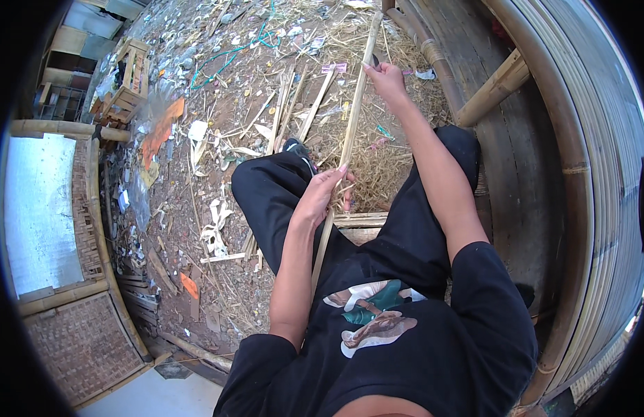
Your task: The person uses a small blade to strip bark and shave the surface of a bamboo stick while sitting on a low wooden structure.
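Observation:
A long pale bamboo strip (353, 118) runs from beside my lap up past my knees toward the far ground. Its middle part is gripped by my left hand (323, 193), with fingers curled round it between my thighs. Farther up, my right hand (387, 78) is closed at the strip's edge, thumb against it. A short dark blade (375, 61), which looks like a knife, shows by the right fingers; its handle is hidden in the hand. Fine curled shavings (377, 177) are heaped below the strip, between my legs.
Several split bamboo strips (315, 108) lie ahead on the littered ground. A wooden crate (127, 80) stands far left, near an orange sheet (161, 132). At right runs a plank bench (520, 181) with a bamboo rail (579, 160). A woven panel (82, 347) stands at left.

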Demonstrator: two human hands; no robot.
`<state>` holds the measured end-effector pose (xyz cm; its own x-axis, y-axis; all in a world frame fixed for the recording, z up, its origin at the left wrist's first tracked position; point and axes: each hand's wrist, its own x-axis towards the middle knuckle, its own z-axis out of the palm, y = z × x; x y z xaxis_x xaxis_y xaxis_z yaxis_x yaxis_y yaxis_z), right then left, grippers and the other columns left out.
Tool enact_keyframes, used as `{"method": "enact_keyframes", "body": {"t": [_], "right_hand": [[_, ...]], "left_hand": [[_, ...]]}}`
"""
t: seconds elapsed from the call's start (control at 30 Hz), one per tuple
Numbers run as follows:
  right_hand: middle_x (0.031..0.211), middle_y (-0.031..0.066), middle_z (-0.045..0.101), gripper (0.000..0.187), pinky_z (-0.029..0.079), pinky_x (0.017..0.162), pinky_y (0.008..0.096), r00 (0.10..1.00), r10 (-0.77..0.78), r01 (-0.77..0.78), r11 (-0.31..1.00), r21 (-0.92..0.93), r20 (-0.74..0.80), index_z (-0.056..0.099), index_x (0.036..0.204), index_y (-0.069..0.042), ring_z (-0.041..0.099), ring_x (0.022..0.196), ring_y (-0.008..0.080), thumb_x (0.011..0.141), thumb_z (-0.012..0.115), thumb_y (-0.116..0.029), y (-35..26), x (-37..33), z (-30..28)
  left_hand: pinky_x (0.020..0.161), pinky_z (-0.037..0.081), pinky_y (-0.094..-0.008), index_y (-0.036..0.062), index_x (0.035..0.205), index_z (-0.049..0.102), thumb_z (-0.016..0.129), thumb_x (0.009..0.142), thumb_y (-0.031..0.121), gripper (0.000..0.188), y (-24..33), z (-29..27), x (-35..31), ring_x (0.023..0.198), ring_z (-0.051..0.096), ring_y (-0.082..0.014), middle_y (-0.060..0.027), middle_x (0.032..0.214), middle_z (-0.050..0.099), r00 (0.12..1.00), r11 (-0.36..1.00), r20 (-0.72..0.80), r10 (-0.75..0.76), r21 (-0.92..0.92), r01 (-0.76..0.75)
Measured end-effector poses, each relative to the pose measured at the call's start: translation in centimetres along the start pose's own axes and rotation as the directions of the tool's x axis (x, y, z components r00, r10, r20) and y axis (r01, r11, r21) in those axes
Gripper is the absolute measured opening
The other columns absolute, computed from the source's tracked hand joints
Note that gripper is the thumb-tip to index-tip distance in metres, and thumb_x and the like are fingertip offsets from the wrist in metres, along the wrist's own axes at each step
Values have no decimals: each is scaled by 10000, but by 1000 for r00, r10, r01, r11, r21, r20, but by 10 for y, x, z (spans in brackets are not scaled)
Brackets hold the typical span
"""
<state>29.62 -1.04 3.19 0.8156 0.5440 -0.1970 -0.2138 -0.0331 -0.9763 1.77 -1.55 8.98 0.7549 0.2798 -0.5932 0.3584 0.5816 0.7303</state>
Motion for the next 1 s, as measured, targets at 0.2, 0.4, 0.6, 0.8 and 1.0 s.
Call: {"method": "enact_keyframes", "body": {"t": [0.2, 0.4, 0.6, 0.8, 1.0], "right_hand": [[654, 55, 586, 287, 433, 590, 310, 847, -521, 499, 710, -497, 107, 614, 1118, -58, 563, 629, 136, 933, 545, -267, 28, 5, -7], [624, 92, 581, 267, 461, 585, 317, 897, -112, 312, 845, -435, 427, 652, 1150, -128, 560, 571, 140, 894, 576, -118, 4, -35, 9], [729, 158, 647, 309, 498, 637, 358, 851, -183, 466, 695, -547, 492, 662, 1152, -206, 624, 616, 235, 875, 577, -103, 25, -29, 19], [918, 177, 675, 297, 535, 754, 394, 865, -221, 477, 644, -599, 451, 650, 1163, -200, 677, 839, 301, 887, 557, -143, 34, -26, 28], [970, 183, 671, 302, 504, 751, 352, 874, -217, 460, 658, -596, 435, 617, 1214, -203, 681, 881, 240, 924, 544, -162, 64, -21, 26]], "left_hand": [[342, 276, -194, 33, 1018, 564, 488, 976, 348, 327, -24, -4, 11, 375, 355, -45, 11, 601, 481, 985, 995, -167, 47, 92, -32], [375, 298, -233, 10, 987, 613, 485, 975, 328, 343, -41, -16, 19, 392, 394, -49, -2, 569, 507, 918, 931, -347, 193, 360, -60], [483, 416, -367, -54, 897, 596, 511, 954, 260, 331, -40, -11, 25, 493, 563, -193, -119, 555, 543, 870, 800, -364, 332, 597, -55], [556, 415, -446, -60, 893, 589, 507, 939, 220, 295, -56, -21, 33, 576, 573, -394, -242, 620, 560, 818, 727, -338, 466, 673, -137], [493, 411, -372, -58, 897, 614, 514, 944, 216, 295, -47, -16, 31, 481, 554, -218, -157, 545, 533, 822, 728, -365, 436, 681, -84]]}}
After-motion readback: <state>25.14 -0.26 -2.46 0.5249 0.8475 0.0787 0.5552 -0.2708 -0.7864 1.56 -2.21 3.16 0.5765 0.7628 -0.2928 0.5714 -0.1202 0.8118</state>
